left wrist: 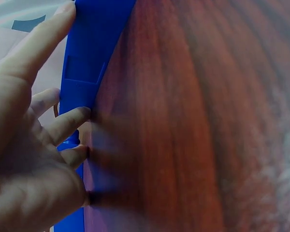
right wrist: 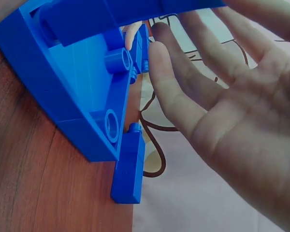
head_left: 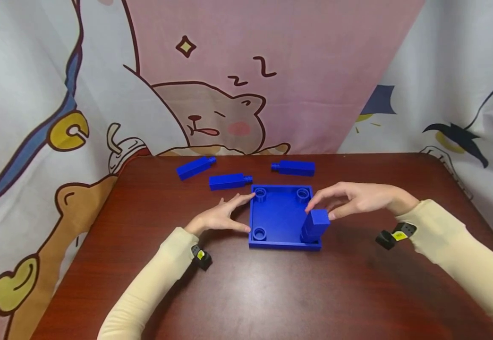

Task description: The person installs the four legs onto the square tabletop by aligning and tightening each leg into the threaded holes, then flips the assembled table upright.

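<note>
A blue square base (head_left: 278, 222) with round sockets at its corners lies on the table. One blue post (head_left: 316, 225) stands upright in its near right corner. My right hand (head_left: 329, 208) hovers over the post with fingers straight and spread, fingertips (head_left: 310, 206) at the post's top. In the right wrist view the open palm (right wrist: 232, 121) faces the base (right wrist: 63, 96) and the post (right wrist: 111, 14). My left hand (head_left: 240, 212) rests with straight fingers (left wrist: 63, 125) against the base's left wall (left wrist: 87, 58).
Three loose blue posts lie behind the base: a far left post (head_left: 195, 167), a middle post (head_left: 229, 181) and a right post (head_left: 293, 167). A cartoon-print cloth (head_left: 246, 71) hangs behind the brown table (head_left: 250, 293).
</note>
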A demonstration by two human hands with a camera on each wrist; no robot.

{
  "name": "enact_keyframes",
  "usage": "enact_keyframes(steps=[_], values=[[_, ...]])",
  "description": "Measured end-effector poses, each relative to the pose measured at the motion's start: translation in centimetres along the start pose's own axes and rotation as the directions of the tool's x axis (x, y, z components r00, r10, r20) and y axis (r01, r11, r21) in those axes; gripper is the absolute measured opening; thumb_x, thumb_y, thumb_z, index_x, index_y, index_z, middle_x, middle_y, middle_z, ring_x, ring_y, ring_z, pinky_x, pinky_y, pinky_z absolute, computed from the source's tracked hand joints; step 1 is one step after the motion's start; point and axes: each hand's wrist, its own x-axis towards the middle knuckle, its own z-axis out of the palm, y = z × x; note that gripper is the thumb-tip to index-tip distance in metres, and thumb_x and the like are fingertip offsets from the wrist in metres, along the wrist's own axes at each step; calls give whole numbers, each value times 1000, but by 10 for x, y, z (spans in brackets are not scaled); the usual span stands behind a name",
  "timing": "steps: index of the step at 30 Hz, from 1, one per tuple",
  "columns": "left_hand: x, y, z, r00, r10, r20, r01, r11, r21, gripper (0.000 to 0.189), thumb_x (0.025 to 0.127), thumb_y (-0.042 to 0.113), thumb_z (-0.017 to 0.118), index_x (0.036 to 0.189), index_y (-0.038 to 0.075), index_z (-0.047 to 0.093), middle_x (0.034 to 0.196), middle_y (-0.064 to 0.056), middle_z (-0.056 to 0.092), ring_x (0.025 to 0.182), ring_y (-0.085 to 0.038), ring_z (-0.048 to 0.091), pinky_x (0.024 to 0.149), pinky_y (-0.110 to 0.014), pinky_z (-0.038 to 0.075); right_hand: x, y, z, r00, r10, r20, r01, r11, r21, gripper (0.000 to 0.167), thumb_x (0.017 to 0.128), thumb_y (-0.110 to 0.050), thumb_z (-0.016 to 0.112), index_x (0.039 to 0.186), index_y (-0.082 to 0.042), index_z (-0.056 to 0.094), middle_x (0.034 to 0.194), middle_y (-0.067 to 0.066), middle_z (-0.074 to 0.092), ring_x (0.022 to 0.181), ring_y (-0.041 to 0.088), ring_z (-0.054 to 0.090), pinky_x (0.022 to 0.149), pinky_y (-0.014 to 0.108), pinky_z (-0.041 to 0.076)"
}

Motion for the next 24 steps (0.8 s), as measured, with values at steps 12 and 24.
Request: enact_keyframes(steps=[12,24], values=[[2,0,2,1000,-1,3,1,1000,-10,94,83,33,78,155,19,20,156,-6,28,145,-32,-1,107,-63,-8,-3,5,3,988,90,-127,-95,995,-36,38,85,-8,75,116,-6,53,110,11,58,104,26,59,89,41,50],[1,0,3,1000,6,-12,-5,1000,10,94,82,34,78,155,19,21,156,-6,28,145,-34,1,106,-66,-6,-21,-1,-4,993,-106,-52,107,994,14,59,92,8,55,147,-2,36,148,17,39,134,29,40,101,41,41]])
